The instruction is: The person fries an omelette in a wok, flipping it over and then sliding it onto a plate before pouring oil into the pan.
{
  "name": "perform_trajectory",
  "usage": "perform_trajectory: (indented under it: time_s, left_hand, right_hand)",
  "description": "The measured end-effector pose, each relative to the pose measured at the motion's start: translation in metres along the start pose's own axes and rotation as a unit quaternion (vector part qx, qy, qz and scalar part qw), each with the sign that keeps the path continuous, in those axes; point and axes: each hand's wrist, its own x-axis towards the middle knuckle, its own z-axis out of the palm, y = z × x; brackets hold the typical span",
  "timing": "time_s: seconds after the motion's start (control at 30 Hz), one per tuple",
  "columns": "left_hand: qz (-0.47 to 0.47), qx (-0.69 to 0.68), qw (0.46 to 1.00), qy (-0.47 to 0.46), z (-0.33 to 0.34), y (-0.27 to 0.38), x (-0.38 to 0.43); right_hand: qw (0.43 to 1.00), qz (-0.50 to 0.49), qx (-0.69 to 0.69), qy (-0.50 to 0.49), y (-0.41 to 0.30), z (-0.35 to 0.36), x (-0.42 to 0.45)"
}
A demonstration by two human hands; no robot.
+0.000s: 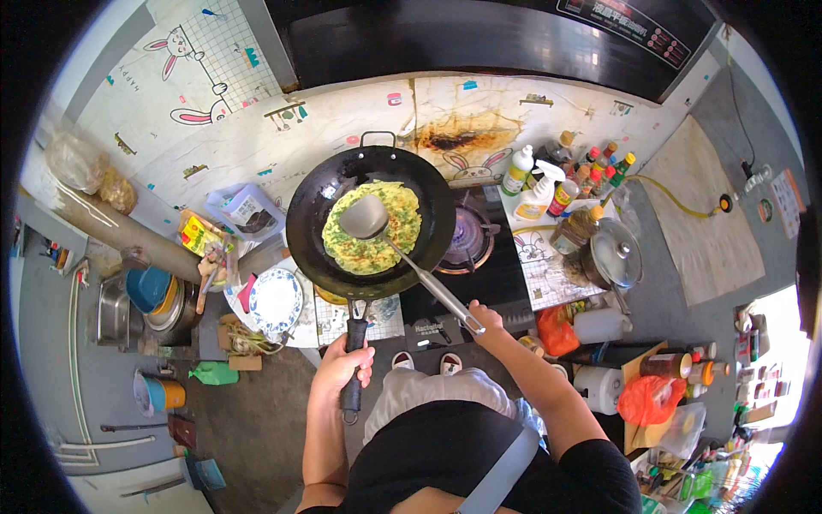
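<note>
My left hand (342,365) grips the black wrapped handle of a wok (308,218), which is held up to the left of the gas burner (465,234). Inside the wok lies a round yellow omelette (401,247) with green bits and browned spots. My right hand (486,323) is closed around the end of a metal ladle (437,289). Its round head is over the middle of the omelette; whether it touches cannot be told. Bluish flame shows on the burner. A white plate (275,301) with a blue patterned rim rests on the counter, left of the wok handle.
Sauce bottles (587,183), a white spray bottle (538,193) and a glass-lidded pot (615,254) stand right of the burner. A yellow gas hose (674,193) runs behind them. At the left are a plastic container (247,212), a cleaver and stacked basins (146,289). A range hood (481,38) hangs above.
</note>
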Motion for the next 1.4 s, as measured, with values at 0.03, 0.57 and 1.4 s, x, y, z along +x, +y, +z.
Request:
perform_trajectory:
  time_s: [0.03, 0.57, 1.4]
  left_hand:
    - [0.000, 0.003, 1.000, -0.005, 0.000, 0.000, 0.001]
    - [-0.040, 0.007, 0.996, -0.085, 0.019, -0.001, 0.031]
    - [-0.108, 0.010, 0.962, -0.251, 0.078, -0.033, 0.088]
  right_hand:
    - [1.000, -0.011, 0.011, 0.010, 0.001, 0.002, 0.000]
    - [0.806, 0.030, 0.586, -0.074, 0.044, -0.077, -0.041]
    - [0.972, -0.028, 0.233, 0.012, 0.038, -0.230, -0.102]
